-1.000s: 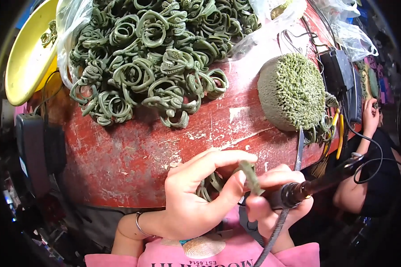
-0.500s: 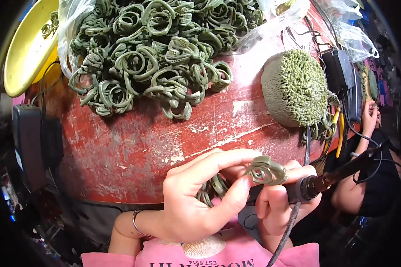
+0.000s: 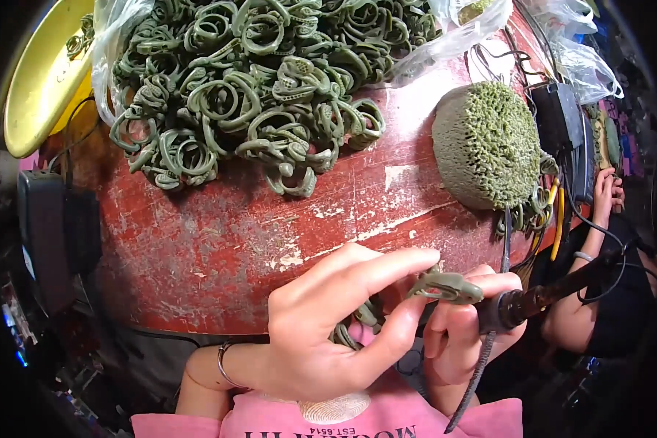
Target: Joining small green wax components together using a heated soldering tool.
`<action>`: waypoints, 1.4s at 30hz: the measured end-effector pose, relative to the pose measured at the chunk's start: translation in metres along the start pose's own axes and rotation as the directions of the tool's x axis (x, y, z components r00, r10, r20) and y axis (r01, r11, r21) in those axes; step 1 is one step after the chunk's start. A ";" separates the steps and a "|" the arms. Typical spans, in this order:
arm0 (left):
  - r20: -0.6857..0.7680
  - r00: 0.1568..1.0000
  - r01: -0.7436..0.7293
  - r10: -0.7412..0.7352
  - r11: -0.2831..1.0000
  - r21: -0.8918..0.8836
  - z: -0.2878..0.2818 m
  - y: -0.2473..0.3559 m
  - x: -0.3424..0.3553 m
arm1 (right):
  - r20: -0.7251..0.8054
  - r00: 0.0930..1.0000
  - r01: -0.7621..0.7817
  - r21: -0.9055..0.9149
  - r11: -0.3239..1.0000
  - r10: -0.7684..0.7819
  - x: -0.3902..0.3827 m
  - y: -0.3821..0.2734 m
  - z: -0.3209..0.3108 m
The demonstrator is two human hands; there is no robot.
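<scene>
My left hand (image 3: pixel 343 321) pinches a green openwork ring (image 3: pixel 445 287) between thumb and fingertips, its band now seen mostly edge-on. More green pieces (image 3: pixel 369 314) show between the palm and the curled fingers, partly hidden. My right hand (image 3: pixel 460 328) is closed around a dark cylindrical tool (image 3: pixel 500 310) with a cord; its fingertips sit against the ring's right end. The tool's working tip is hidden. Both hands are close together at the table's near edge.
A large heap of similar green rings (image 3: pixel 226 102) lies on the worn red table (image 3: pixel 270 241). To the right stand a rough green round block (image 3: pixel 489 146) and black boxes with cables (image 3: pixel 555 109). A yellow dish (image 3: pixel 44 73) is far left. Another person's hand (image 3: pixel 607 193) shows at right.
The ring has turned in my left fingers, from its openwork face to a flatter, edge-on view. My left hand has shifted slightly right; my right hand is nearly still.
</scene>
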State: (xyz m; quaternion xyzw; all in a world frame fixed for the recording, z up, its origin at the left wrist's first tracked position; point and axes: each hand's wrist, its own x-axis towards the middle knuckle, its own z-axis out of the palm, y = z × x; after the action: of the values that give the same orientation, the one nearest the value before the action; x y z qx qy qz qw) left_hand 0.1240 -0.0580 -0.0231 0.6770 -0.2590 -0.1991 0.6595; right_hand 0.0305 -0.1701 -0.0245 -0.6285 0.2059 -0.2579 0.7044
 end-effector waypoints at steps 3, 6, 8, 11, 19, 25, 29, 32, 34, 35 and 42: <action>0.015 1.000 -0.003 0.002 1.000 0.015 -0.002 0.001 0.000 | 0.080 0.995 0.067 -0.074 0.995 -0.061 0.003 0.001 -0.002; 0.029 0.999 -0.017 0.017 1.000 0.016 -0.003 0.000 -0.001 | 0.054 0.998 0.040 -0.040 0.998 -0.038 0.002 0.001 -0.001; 0.036 0.999 0.024 -0.024 1.000 -0.006 -0.004 0.000 0.000 | 0.022 1.000 0.023 -0.070 0.997 -0.021 0.001 0.001 -0.002; 0.063 0.997 0.054 -0.051 0.998 -0.043 -0.003 -0.002 0.003 | 0.008 0.999 0.032 -0.145 0.989 -0.032 0.000 0.000 -0.002; 0.122 0.959 0.283 -0.257 0.902 -0.326 -0.007 -0.012 0.000 | 0.045 0.982 -0.182 -0.052 0.982 0.184 -0.004 -0.011 -0.008; 0.071 0.968 0.252 -0.242 0.930 -0.269 -0.009 -0.009 0.000 | 0.122 0.828 -0.560 0.117 0.820 0.548 -0.006 -0.012 -0.029; 0.042 0.987 0.161 -0.155 0.967 -0.196 -0.010 -0.007 -0.001 | -0.013 0.839 -0.544 0.035 0.838 0.545 -0.002 -0.008 -0.026; 0.055 0.986 0.166 -0.158 0.966 -0.199 -0.009 -0.007 -0.002 | -0.123 0.836 -0.538 0.010 0.843 0.535 -0.005 -0.006 -0.020; 0.069 0.980 0.199 -0.188 0.955 -0.220 -0.008 -0.008 -0.002 | -0.017 0.954 -0.298 0.086 0.951 0.301 -0.015 0.003 -0.026; 0.111 0.960 0.277 -0.256 0.922 -0.272 -0.009 -0.009 -0.002 | 0.056 0.966 -0.257 0.088 0.962 0.253 -0.015 0.001 -0.026; 0.333 0.732 0.623 -0.595 0.385 -0.680 -0.005 0.000 -0.002 | 0.175 0.955 -0.262 0.109 0.959 0.241 -0.014 -0.011 -0.022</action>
State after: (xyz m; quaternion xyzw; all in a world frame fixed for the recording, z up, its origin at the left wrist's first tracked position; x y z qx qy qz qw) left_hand 0.1252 -0.0527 -0.0230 0.3800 0.1038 -0.5265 0.7534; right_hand 0.0049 -0.1794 -0.0169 -0.5680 0.2098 -0.1279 0.7855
